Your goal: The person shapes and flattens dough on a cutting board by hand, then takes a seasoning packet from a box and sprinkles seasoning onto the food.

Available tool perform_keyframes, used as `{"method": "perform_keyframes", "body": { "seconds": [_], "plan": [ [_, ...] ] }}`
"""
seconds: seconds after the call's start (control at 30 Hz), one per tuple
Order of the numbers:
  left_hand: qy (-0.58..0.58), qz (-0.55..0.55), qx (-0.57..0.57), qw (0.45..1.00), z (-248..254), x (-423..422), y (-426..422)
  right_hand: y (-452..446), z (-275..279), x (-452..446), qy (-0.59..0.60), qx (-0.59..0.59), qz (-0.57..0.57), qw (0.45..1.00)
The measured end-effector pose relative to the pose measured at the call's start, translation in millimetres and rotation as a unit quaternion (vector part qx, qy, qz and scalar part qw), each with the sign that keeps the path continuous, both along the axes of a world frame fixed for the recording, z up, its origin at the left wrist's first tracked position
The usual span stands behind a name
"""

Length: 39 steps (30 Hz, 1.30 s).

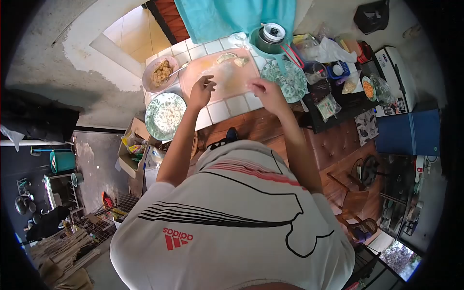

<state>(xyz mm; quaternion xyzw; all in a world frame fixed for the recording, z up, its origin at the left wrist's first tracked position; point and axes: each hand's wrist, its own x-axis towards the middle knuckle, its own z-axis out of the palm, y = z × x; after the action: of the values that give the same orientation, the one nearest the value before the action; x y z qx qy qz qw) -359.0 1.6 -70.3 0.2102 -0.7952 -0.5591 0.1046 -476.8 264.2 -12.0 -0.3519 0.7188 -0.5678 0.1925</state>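
A pinkish board (198, 72) lies on the white tiled counter, dusted with pale powder in its middle. Over its near left edge is my left hand (200, 93), with loosely bent fingers apart and nothing seen in them. My right hand (267, 91) hovers at the near right edge, fingers slightly curled and apart, and nothing shows in it. Along the board's far side rest a folded pale dough piece (226, 58) and a smaller dough piece (240, 62). To the left, a bowl (149, 83) holds brown filling (160, 73) with a spoon (179, 69) in it.
A green-patterned bowl of white flour-like stuff (166, 113) stands at the counter's near left corner. At right are a green-patterned plate (285, 79) and a teal pan (258, 43) with a dark pot in it. Farther right, a dark table (333, 123) carries bags and containers.
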Motion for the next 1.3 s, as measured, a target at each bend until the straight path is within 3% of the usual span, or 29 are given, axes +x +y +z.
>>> {"method": "perform_keyframes", "body": {
  "seconds": [0.03,0.1,0.17,0.27,0.43,0.5,0.57,0.77,0.97,1.13,1.2,1.3],
  "plan": [
    [-0.006,0.000,0.004,1.000,-6.6,-15.9,-12.7,-15.9,-3.7,-15.4,0.054,0.035,-0.029,0.997],
    [0.002,-0.002,-0.142,0.990,-28.4,-57.3,-38.6,-59.5,-23.5,-57.2,0.101,0.081,-0.054,0.990],
    [-0.013,0.016,-0.160,0.987,-38.5,-81.9,-48.6,-96.3,-55.0,-89.5,0.230,0.109,-0.082,0.964],
    [-0.048,0.051,-0.188,0.980,-48.4,-104.0,-50.9,-131.9,-76.0,-116.0,0.310,0.161,-0.080,0.934],
    [-0.071,0.053,-0.232,0.969,-62.1,-119.1,-60.5,-158.3,-110.2,-147.4,0.303,0.197,-0.121,0.924],
    [-0.016,0.050,-0.248,0.967,-67.8,-123.2,-63.7,-158.4,-119.3,-152.2,0.291,0.206,-0.118,0.927],
    [-0.011,0.040,-0.243,0.969,-69.6,-127.0,-66.9,-161.8,-129.9,-164.3,0.221,0.224,-0.120,0.941],
    [-0.017,0.032,-0.233,0.972,-61.4,-130.6,-64.1,-161.3,-122.6,-170.7,0.149,0.230,-0.067,0.959],
    [-0.015,0.040,-0.212,0.976,-63.6,-140.3,-62.7,-162.9,-115.7,-172.1,0.105,0.241,-0.091,0.961],
    [-0.036,0.036,-0.161,0.986,-53.2,-143.1,-61.3,-162.7,-117.4,-164.8,0.151,0.208,-0.095,0.962],
    [-0.026,0.018,-0.243,0.969,-53.8,-146.2,-60.2,-165.1,-117.6,-158.7,0.160,0.210,-0.095,0.960],
    [-0.009,0.011,-0.263,0.965,-56.1,-153.6,-56.7,-167.9,-114.3,-157.7,0.141,0.213,-0.114,0.960]
  ]
}}
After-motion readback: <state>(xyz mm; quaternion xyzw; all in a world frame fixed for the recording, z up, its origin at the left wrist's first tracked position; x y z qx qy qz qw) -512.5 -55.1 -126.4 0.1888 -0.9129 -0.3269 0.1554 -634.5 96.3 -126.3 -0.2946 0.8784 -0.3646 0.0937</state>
